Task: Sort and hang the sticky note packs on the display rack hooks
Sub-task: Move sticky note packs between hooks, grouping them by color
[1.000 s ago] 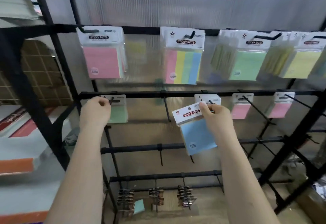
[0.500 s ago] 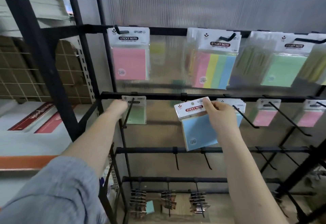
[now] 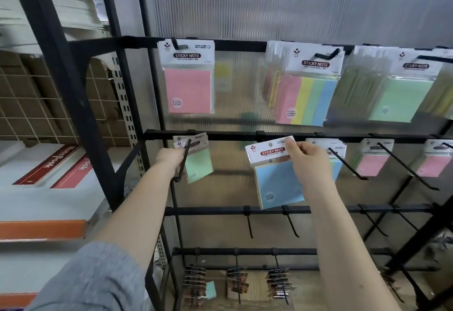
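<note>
Head view, mid-frame: our right hand (image 3: 310, 161) still pinches the blue pack (image 3: 277, 183); our left hand (image 3: 169, 160) has dropped lower, gripping the green pack (image 3: 198, 166).

A blue square sticky note pack (image 3: 277, 176) with a white header card hung tilted, off any hook, before the second rail of the black metal display rack (image 3: 220, 136). A small green pack (image 3: 197, 163) hung on that rail's leftmost hook (image 3: 183, 163), askew.

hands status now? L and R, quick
Left hand: grips the green sticky note pack at its hook.
Right hand: pinches the blue sticky note pack by its header.
</note>
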Motion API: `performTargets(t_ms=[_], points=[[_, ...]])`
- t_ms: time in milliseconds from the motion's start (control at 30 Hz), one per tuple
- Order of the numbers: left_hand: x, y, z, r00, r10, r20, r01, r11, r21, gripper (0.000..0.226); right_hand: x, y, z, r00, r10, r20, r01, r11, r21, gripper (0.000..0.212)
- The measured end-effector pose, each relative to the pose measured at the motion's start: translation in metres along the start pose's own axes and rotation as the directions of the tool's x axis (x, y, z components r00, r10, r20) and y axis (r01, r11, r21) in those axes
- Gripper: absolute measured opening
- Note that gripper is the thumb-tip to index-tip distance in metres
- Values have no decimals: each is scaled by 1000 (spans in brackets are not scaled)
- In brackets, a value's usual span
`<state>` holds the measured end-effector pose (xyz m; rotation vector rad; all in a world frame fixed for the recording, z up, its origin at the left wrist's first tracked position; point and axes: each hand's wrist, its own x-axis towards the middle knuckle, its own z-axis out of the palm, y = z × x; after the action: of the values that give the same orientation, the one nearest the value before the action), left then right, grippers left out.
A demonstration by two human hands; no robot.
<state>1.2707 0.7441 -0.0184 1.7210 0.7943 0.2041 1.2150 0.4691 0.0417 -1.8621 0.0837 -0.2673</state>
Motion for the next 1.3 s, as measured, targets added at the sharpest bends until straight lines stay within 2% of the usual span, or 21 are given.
performTargets(t_ms=[133,200,300,400,500,600,733,967,1033,1167,1300], points=[[-6,-3,1,991,-56,121,62,997,-50,38,-5,-1,-1,1000,1,-3,-1,1000,10,49],[-9,-4,-1,991,-53,121,57,998,-26,43,-8,-1,-3,1000,6,-2,-6,1000,11,48],[-12,-7,-2,993,-12,121,27,993,-119,39,-14,-1,-7,1000,15,-6,-15,1000,19,46],[-22,-13,-3,997,27,72,-18,994,-110,29,-19,0,-10,1000,7,-3,-7,999,41,49],[-36,-13,-7,1000,7,14,-5,997,-80,26,-24,-1,-15,1000,8,13,-9,999,50,49],[-52,-15,-15,1000,-12,-24,11,999,-49,40,-29,-1,-24,1000,-10,24,8,997,80,52],[-78,-25,-23,991,118,-64,-107,982,155,42,-41,-2,-39,999,-21,33,18,995,93,41],[-127,-36,-32,961,225,-162,-174,944,280,34,-66,5,-69,994,56,90,-69,986,149,30],[-142,-39,-34,951,245,-189,-188,943,274,31,-72,10,-76,993,70,91,-83,986,146,32],[-171,-38,-39,938,283,-200,-237,945,224,28,-82,18,-84,996,61,70,-74,978,195,48],[-190,-33,-41,930,306,-204,-268,943,196,28,-92,19,-92,996,67,61,-80,965,250,38]])
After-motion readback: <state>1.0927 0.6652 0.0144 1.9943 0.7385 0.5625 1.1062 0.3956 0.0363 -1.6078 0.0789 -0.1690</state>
